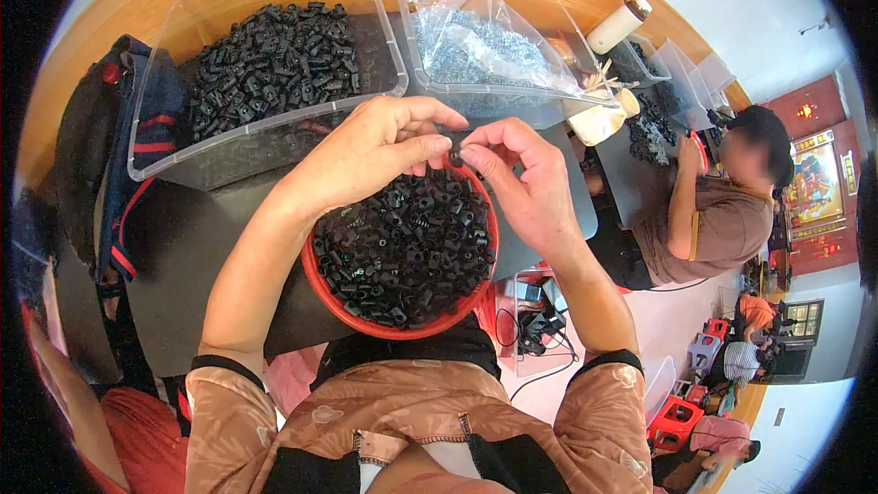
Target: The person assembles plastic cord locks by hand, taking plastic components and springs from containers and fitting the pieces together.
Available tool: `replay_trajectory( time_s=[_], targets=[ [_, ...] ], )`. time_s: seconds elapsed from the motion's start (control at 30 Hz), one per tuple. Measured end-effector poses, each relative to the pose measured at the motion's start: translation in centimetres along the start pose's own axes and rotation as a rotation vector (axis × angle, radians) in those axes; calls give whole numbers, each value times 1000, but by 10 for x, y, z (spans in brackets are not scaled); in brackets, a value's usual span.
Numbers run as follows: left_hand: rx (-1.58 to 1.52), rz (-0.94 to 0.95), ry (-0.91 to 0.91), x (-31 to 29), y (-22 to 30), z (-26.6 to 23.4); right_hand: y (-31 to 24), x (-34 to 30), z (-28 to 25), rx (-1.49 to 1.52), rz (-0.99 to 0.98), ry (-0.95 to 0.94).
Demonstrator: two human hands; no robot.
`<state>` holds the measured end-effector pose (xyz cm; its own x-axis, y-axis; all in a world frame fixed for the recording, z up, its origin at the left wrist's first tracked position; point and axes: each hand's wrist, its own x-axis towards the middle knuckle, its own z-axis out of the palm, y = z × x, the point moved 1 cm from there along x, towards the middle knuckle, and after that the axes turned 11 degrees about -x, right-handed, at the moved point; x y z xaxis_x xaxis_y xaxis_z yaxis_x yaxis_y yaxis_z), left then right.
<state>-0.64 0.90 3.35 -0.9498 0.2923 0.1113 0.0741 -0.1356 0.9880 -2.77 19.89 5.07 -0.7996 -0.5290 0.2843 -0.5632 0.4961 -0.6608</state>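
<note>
There are 2 clear bins on the bench (pixel 215 247): the left bin (pixel 215 154) holds a heap of black parts, the right bin (pixel 498 106) a heap of small silvery parts under a clear plastic bag (pixel 466 32). In front of them is 1 red basin (pixel 399 334) of black pieces (pixel 402 247), too many to count. Farther right are 1 pale bottle (pixel 619 26) and 1 co-worker (pixel 713 210).

The basin's near rim reaches the bench's near edge, close to the torso. Dark surface shows left of the basin, up to the left bin's front wall; on the right, a narrower strip runs to a rounded corner.

Both hands meet above the basin's far rim. The right hand (pixel 521 165) pinches 1 small dark piece (pixel 455 157) between thumb and forefinger. The left hand (pixel 402 137) is half curled beside it, fingertips near the piece; I cannot tell whether it grips.
</note>
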Motion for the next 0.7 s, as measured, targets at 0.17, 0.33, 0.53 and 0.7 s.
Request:
replay_trajectory(
  time_s=[0.17,0.33,0.53,0.7],
  targets=[
    [-201,-108,-105,2,-2,0,1,-1,5,282,138,78],
    [-274,-151,-113,1,-2,6,3,-2,8,531,225,65],
    [-287,-121,-163,-1,-1,4,4,-7,7,335,96,106],
    [-414,-172,-320,1,-8,-7,0,-3,-2,-231,-316,258]
  ],
)
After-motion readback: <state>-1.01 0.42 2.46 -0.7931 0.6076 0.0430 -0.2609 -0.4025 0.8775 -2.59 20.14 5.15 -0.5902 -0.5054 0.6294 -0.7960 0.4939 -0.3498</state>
